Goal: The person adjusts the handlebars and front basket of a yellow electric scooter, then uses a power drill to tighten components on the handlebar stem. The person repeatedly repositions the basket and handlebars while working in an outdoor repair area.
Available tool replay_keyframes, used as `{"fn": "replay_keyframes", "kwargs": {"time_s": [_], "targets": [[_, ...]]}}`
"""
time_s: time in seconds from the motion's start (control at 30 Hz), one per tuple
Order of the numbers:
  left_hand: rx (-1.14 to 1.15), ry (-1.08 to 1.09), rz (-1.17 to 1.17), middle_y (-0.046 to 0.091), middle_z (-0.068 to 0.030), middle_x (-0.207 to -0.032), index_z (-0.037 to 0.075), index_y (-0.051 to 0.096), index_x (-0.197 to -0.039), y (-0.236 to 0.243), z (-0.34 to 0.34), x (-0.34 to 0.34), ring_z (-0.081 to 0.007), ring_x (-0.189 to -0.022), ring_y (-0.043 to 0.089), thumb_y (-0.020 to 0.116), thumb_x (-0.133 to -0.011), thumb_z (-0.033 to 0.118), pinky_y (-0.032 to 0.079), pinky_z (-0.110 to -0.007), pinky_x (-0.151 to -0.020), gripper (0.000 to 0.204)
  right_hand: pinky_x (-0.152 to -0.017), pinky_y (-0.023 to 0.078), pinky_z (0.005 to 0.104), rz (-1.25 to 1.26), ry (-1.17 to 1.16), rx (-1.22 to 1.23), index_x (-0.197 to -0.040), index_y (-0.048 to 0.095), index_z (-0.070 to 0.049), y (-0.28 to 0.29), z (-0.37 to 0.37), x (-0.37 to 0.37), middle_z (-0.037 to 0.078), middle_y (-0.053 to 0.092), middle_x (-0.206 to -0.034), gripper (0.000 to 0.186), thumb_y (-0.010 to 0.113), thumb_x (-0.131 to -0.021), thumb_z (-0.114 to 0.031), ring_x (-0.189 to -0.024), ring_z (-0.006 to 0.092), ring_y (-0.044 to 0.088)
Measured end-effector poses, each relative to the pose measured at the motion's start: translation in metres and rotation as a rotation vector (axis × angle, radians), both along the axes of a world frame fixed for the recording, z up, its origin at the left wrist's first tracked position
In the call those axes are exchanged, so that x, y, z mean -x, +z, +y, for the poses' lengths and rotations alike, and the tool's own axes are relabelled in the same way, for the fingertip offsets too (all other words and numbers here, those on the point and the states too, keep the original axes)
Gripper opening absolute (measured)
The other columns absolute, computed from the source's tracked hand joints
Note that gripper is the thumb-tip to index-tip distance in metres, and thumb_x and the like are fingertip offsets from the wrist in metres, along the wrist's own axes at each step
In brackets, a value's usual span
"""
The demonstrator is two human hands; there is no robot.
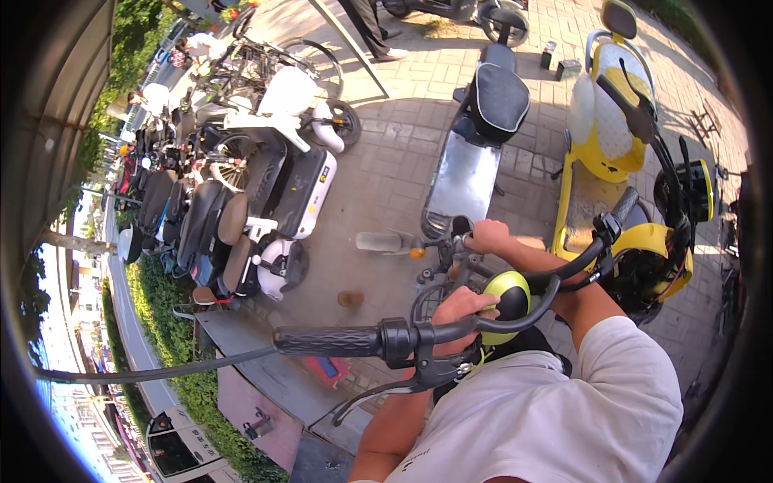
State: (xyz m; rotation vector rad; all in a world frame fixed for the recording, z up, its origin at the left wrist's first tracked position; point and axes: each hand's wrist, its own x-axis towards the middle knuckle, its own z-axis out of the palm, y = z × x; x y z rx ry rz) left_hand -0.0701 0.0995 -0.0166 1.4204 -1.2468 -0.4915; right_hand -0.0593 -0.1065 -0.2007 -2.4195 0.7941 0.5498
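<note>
A black handlebar with a ribbed grip and a brake lever crosses in front of me. A rounded lime-green and black casing sits behind its bend. Beneath the bar, my left hand has bent fingers beside the casing's edge; the bar partly covers it, and what it grips cannot be made out. Farther forward, my right hand is closed near the dark frame parts and an orange reflector. Whatever lies inside its fingers is hidden.
A scooter with a silver footboard stands ahead. A yellow scooter is close on the right. White scooters and bicycles line the left. A metal pole and a person's legs are at the top; a hedge runs lower left.
</note>
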Motion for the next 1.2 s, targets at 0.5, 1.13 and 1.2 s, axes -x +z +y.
{"fn": "replay_keyframes", "kwargs": {"time_s": [0.5,1.13,1.2], "targets": [[0.015,-0.212,-0.171,0.068,-0.002,-0.077,0.006,0.067,-0.11,0.001,-0.034,0.005,-0.0206,-0.069,0.053,0.072,-0.068,-0.003,0.04,-0.032,-0.07,0.044,-0.092,0.047,0.0431,-0.833,-1.293,-1.544,-0.084,0.07,-0.003,0.076,0.0,0.152,0.012,0.066,-0.076,0.059,0.039,-0.103,-0.049,-0.092,0.0305,0.064],[0.096,-0.346,-0.116,0.069,-0.001,-0.082,0.007,0.065,-0.111,-0.019,-0.072,-0.024,-0.0202,-0.075,0.056,0.071,-0.068,0.0,0.04,-0.033,-0.074,0.044,-0.072,0.045,0.0359,-1.219,-1.09,-1.546,-0.049,0.03,-0.016,0.068,-0.028,0.152,0.001,0.035,-0.045,0.066,0.03,-0.104,-0.051,-0.049,0.0182,0.042],[0.081,-0.331,-0.1,0.065,0.0005,-0.081,0.009,0.065,-0.111,-0.018,-0.073,-0.022,-0.0204,-0.076,0.054,0.072,-0.071,0.003,0.038,-0.034,-0.074,0.041,-0.072,0.045,0.0362,-1.207,-1.096,-1.567,-0.049,0.03,-0.016,0.066,-0.032,0.15,0.001,0.036,-0.045,0.066,0.032,-0.104,-0.052,-0.049,0.0182,0.042]]}}
